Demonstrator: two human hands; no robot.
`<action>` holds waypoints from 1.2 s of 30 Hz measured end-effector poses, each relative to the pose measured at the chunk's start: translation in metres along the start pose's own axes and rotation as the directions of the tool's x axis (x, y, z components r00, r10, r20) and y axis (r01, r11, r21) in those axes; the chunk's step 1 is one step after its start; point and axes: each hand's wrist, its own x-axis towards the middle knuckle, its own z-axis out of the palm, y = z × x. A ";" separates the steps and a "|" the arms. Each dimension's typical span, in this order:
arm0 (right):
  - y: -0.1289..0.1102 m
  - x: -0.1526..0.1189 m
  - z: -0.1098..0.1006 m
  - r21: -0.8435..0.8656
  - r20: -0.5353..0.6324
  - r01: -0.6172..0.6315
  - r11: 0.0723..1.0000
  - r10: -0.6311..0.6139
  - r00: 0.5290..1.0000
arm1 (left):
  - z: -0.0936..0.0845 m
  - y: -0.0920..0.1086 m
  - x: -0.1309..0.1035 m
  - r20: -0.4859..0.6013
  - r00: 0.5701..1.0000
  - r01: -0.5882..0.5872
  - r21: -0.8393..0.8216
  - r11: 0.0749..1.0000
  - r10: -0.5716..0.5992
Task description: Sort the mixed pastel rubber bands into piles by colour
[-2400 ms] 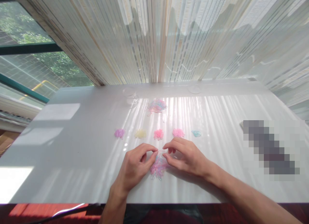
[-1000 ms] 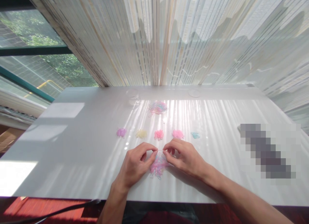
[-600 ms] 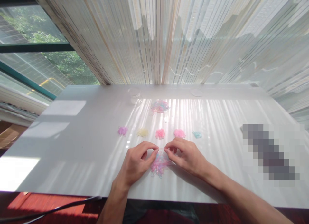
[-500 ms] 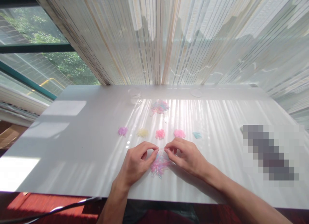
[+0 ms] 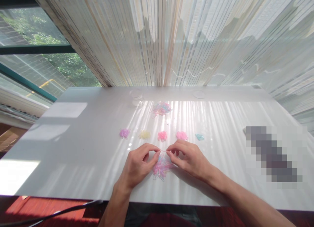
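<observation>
Between my two hands a thin pink rubber band [image 5: 163, 151] is held taut, low over the table. My left hand [image 5: 138, 163] pinches one end between thumb and fingertips. At the other end, my right hand [image 5: 192, 158] grips it in the same kind of pinch. Just below lies a mixed heap of rubber bands [image 5: 160, 171], pink, purple and blue, partly covered by my hands. Beyond my fingers runs a row of small single-colour piles: purple bands [image 5: 124, 133], yellow bands [image 5: 144, 134], coral-pink bands [image 5: 162, 136], pink bands [image 5: 182, 135] and a smaller teal pile [image 5: 199, 136].
Farther back on the white table [image 5: 93, 155] sits another mixed heap of bands [image 5: 162, 108]. A clear round container [image 5: 136, 98] and a clear disc like a lid [image 5: 199, 94] are near the back edge. A pixelated dark object [image 5: 272, 155] lies at the right.
Both hands keep their pinch in nearly the same place. The band between them looks slightly pinker and more distinct now; the piles have not changed.
</observation>
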 end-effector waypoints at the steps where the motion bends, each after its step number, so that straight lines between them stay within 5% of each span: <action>1: 0.001 0.000 0.000 -0.001 -0.003 -0.001 1.000 0.001 1.000 | 0.000 0.001 0.000 -0.002 1.000 -0.002 0.002 1.000 0.002; 12: 0.011 -0.001 0.001 -0.090 0.016 -0.089 0.992 0.091 0.996 | 0.001 0.011 0.014 -0.304 0.947 0.174 0.205 0.963 -0.107; 21: 0.012 -0.001 0.000 -0.105 0.015 -0.072 0.992 0.074 0.997 | 0.008 0.016 0.022 -0.348 0.880 0.438 0.329 0.837 -0.323; 31: 0.008 -0.001 0.002 -0.144 0.005 -0.021 0.989 0.022 1.000 | 0.017 0.025 0.023 -0.373 0.913 0.331 0.447 0.831 -0.163; 36: 0.014 0.008 -0.028 -0.188 -0.235 -0.055 0.981 0.010 0.972 | 0.032 0.036 0.022 -0.356 0.934 0.177 0.401 0.899 -0.025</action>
